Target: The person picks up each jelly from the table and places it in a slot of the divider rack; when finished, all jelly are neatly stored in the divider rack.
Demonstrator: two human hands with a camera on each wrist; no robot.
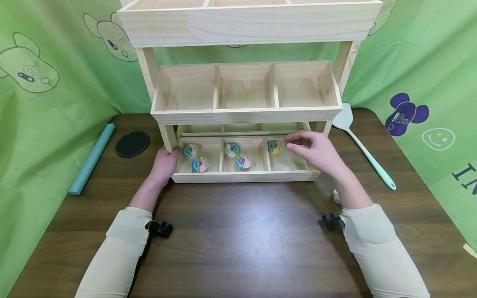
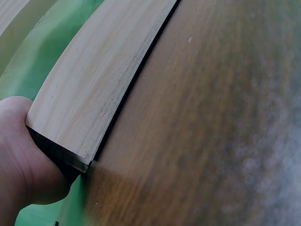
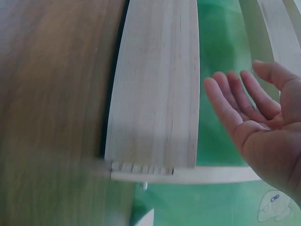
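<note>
A three-tier wooden shelf (image 1: 246, 116) stands on the table, each tier split into three compartments. My left hand (image 1: 165, 165) grips the left end of its bottom tray (image 1: 244, 178); in the left wrist view its fingers are hidden behind the tray's corner. Over the bottom right compartment hovers my right hand (image 1: 318, 152), fingers loosely bent with nothing between them. Just left of its fingertips lies a yellow-topped jelly cup (image 1: 274, 146). The middle compartment holds two jelly cups (image 1: 243, 161), and the left one holds two more jelly cups (image 1: 200, 164).
Another small cup (image 1: 337, 196) is partly hidden behind my right forearm. A pale green spatula (image 1: 367, 155) lies to the right. On the left are a black disc (image 1: 132, 144) and a teal roll (image 1: 93, 159). Green printed cloth (image 1: 74, 95) surrounds the table.
</note>
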